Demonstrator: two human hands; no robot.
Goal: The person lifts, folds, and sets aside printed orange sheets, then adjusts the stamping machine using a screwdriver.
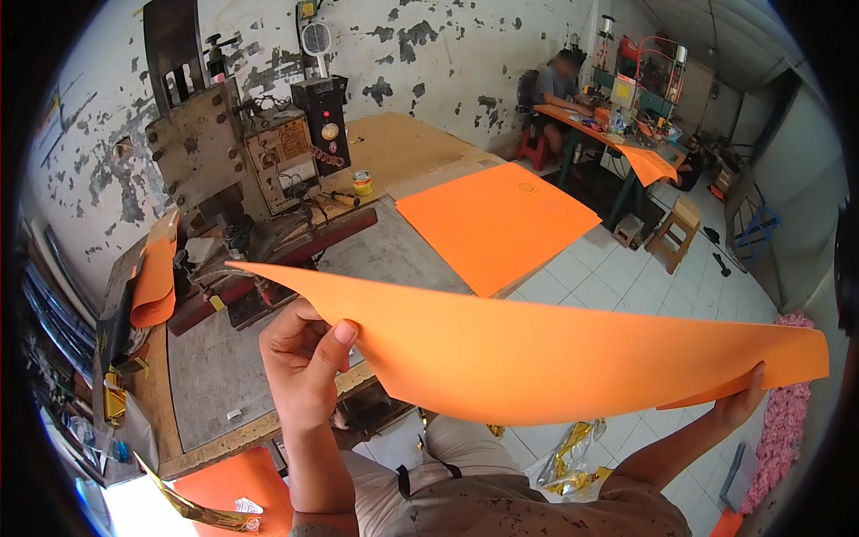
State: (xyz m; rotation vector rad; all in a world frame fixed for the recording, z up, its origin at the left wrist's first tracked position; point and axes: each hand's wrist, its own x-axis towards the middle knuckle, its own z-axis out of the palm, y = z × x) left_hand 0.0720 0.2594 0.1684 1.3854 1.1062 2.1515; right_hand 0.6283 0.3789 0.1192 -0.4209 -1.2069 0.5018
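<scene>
Holding a big orange sheet [555, 358] above the lap [470, 440], the left hand [309, 353] pinches one end; the right hand [743, 398] grips the other, some fingers hidden. A little yellow tin [362, 183] sits on the worktop [412, 143]; its inside is too small to see.

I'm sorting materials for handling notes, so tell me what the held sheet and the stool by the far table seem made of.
Held sheet: probably thin foam or card, smooth matte orange; it curves without creasing. Stool: apparently wood, brownish, with flat slats.
</scene>
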